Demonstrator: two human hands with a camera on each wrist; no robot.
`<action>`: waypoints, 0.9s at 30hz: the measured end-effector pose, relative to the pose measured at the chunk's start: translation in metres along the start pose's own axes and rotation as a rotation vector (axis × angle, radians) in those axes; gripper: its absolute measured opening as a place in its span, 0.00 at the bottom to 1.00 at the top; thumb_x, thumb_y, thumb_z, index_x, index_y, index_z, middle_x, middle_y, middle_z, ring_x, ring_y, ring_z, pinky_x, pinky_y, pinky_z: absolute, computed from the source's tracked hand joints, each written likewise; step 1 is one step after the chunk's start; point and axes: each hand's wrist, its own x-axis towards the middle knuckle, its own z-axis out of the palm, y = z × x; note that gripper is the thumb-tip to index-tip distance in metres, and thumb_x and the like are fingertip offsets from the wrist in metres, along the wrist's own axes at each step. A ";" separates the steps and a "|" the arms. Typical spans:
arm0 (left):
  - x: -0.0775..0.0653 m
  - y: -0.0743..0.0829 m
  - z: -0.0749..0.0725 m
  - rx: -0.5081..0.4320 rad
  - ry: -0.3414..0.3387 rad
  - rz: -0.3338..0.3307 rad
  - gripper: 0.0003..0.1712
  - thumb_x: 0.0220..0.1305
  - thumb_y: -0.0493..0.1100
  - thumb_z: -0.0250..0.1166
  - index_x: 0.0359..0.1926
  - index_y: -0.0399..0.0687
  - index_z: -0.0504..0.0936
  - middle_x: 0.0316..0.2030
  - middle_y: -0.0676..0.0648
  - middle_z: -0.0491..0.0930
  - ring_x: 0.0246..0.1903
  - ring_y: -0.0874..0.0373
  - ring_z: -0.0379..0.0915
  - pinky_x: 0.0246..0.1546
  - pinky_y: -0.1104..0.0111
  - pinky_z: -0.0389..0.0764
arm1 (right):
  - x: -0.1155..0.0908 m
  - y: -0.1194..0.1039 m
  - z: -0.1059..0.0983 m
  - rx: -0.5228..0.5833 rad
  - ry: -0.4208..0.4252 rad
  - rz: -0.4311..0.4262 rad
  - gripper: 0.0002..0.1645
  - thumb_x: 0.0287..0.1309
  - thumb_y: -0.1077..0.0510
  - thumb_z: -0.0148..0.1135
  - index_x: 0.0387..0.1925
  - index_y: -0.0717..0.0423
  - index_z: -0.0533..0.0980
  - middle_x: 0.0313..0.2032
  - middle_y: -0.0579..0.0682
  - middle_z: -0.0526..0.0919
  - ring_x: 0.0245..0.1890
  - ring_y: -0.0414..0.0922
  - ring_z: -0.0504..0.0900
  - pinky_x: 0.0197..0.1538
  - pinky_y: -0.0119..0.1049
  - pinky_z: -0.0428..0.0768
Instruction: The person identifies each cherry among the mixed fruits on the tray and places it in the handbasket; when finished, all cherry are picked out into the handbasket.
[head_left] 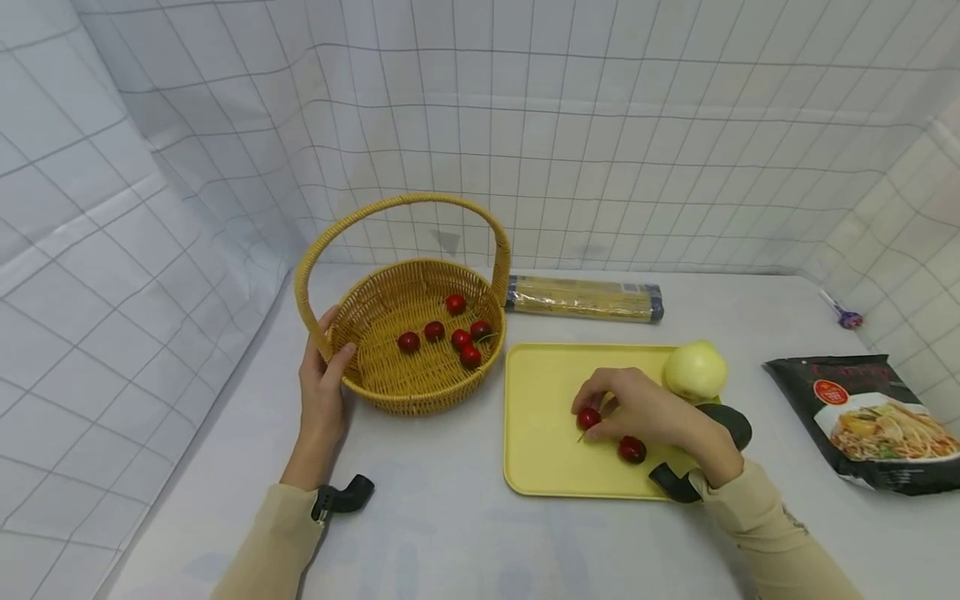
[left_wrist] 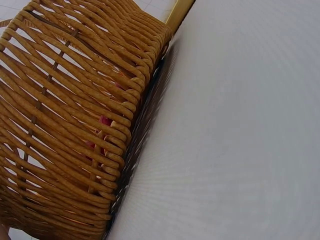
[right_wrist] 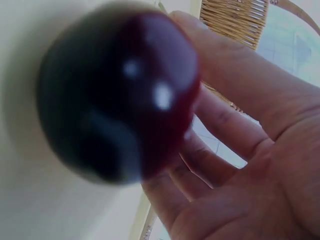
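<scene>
A woven basket with a tall arched handle stands at the left, and several red cherries lie inside it. My left hand grips its left rim, the thumb over the inner side; the left wrist view shows mostly the basket's woven wall. Above a yellow tray, my right hand pinches a cherry with a thin stem between thumb and fingers. Another dark red cherry lies on the tray beneath that hand, and a cherry looms large and blurred in the right wrist view.
On the tray's right side sit a pale green apple-like fruit and a dark green object, partly hidden by my right wrist. Behind the tray lies a long yellow packet. Farther right are a black noodle packet and a purple lollipop.
</scene>
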 end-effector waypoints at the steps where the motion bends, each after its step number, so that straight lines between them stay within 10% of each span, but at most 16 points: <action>1: 0.000 0.000 0.000 -0.004 0.000 0.001 0.34 0.74 0.42 0.57 0.78 0.64 0.69 0.76 0.55 0.68 0.77 0.57 0.58 0.76 0.57 0.55 | 0.000 0.000 0.001 0.001 0.006 0.007 0.17 0.53 0.59 0.83 0.44 0.49 0.87 0.42 0.44 0.87 0.39 0.42 0.85 0.44 0.35 0.84; 27: 0.002 -0.002 -0.002 0.037 -0.015 -0.003 0.33 0.76 0.46 0.58 0.78 0.69 0.68 0.77 0.58 0.65 0.79 0.59 0.55 0.80 0.52 0.51 | 0.055 -0.056 -0.011 -0.143 0.225 -0.126 0.17 0.57 0.59 0.80 0.48 0.54 0.86 0.41 0.45 0.89 0.42 0.43 0.86 0.48 0.48 0.86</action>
